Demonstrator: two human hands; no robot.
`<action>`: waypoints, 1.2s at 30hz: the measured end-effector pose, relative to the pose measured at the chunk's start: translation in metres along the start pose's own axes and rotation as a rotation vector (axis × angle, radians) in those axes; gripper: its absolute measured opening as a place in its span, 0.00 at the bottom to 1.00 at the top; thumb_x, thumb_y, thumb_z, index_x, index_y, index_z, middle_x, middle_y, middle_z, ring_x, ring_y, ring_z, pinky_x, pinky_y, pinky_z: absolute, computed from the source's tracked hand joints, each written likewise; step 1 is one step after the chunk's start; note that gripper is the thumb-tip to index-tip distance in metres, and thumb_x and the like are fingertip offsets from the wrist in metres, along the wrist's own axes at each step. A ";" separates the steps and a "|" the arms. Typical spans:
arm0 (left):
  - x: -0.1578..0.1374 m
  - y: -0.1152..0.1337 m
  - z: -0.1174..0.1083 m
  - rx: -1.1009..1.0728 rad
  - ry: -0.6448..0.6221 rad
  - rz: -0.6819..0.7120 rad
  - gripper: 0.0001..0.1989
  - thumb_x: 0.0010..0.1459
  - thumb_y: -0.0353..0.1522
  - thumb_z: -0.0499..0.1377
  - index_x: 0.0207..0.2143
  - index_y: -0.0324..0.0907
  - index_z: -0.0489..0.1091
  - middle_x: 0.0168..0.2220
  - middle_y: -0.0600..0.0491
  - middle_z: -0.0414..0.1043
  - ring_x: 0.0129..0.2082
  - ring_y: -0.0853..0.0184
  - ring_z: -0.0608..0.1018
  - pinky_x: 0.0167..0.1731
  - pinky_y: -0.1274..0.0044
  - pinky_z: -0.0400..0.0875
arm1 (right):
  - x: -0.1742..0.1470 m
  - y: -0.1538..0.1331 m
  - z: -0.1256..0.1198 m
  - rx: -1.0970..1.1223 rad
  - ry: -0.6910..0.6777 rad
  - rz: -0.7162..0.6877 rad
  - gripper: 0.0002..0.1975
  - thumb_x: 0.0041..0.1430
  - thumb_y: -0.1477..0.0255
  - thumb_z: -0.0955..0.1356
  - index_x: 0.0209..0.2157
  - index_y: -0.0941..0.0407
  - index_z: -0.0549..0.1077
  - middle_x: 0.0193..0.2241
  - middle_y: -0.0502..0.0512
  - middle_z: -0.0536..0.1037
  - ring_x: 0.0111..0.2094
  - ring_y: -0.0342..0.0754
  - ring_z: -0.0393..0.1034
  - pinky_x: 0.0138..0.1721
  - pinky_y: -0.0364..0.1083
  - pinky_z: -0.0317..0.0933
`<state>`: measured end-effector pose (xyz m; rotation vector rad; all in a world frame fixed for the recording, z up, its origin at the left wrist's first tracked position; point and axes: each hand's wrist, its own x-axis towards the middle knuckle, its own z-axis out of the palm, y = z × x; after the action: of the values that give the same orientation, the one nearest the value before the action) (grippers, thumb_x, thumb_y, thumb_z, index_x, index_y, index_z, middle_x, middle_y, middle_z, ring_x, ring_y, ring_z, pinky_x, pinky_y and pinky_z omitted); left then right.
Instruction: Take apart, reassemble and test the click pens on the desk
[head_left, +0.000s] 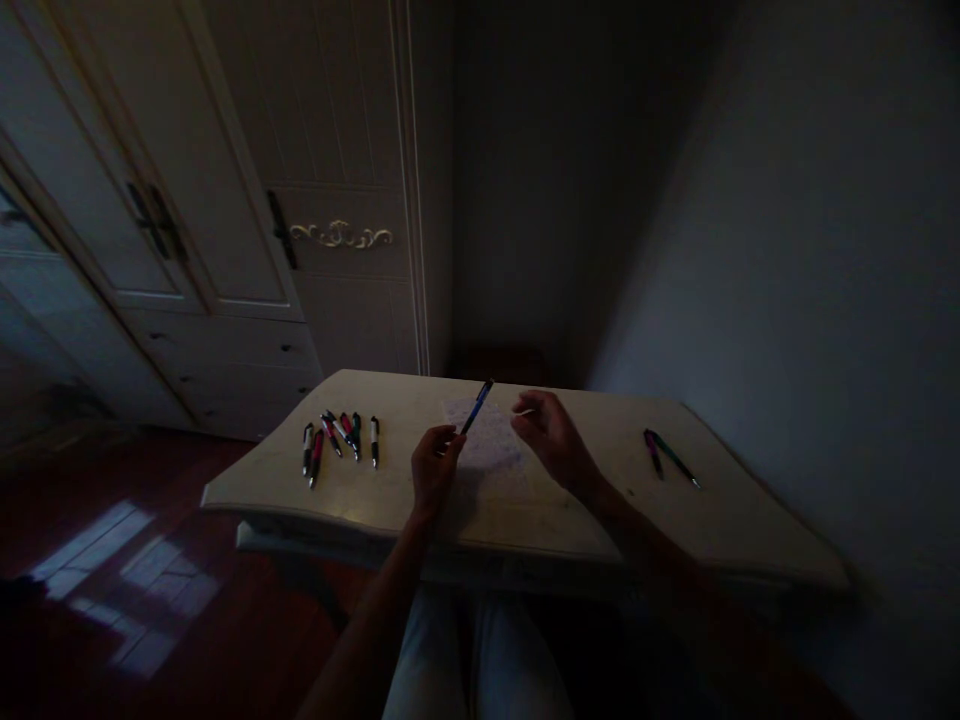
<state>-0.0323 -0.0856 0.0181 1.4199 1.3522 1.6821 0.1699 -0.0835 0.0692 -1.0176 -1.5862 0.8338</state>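
Upright and tilted to the right, a blue pen (478, 405) with a dark tip is pinched near its lower end in my left hand (435, 465). My right hand (553, 440) hovers just to the right of it, not touching the pen; its fingers are bent, with a gap between thumb and forefinger and nothing visible in them. Beneath both hands lies a thin sheet of paper (491, 455) with faint marks. The dim light blurs small details.
Several pens (345, 430) with coloured barrels lie on the left of the white table (570, 525). To the right are a purple pen (653, 455) and a green pen (679, 460). A wardrobe (352, 310) stands behind on the left; a wall (817, 300) borders the right side.
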 end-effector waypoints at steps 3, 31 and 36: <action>-0.005 0.005 0.004 0.010 -0.029 0.062 0.13 0.52 0.38 0.61 0.39 0.42 0.71 0.33 0.51 0.76 0.30 0.67 0.76 0.30 0.77 0.69 | 0.014 0.017 0.017 0.011 -0.173 0.049 0.19 0.58 0.57 0.68 0.43 0.58 0.72 0.39 0.57 0.76 0.39 0.49 0.71 0.42 0.49 0.66; 0.086 -0.009 0.078 -0.570 -0.429 -0.372 0.23 0.40 0.39 0.73 0.35 0.34 0.74 0.21 0.55 0.70 0.20 0.74 0.71 0.21 0.80 0.65 | 0.061 0.083 -0.009 0.097 0.132 0.102 0.22 0.49 0.52 0.71 0.36 0.56 0.76 0.27 0.51 0.73 0.24 0.42 0.63 0.24 0.42 0.58; 0.084 -0.004 0.068 -0.659 -0.422 -0.481 0.22 0.35 0.30 0.74 0.36 0.37 0.75 0.33 0.49 0.78 0.28 0.69 0.78 0.26 0.80 0.71 | 0.060 0.082 -0.007 0.181 0.134 0.164 0.26 0.50 0.45 0.68 0.28 0.57 0.73 0.18 0.46 0.65 0.19 0.40 0.58 0.20 0.41 0.54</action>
<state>0.0066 0.0124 0.0421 0.8973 0.7200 1.2421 0.1870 0.0042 0.0205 -1.0589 -1.3027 0.9812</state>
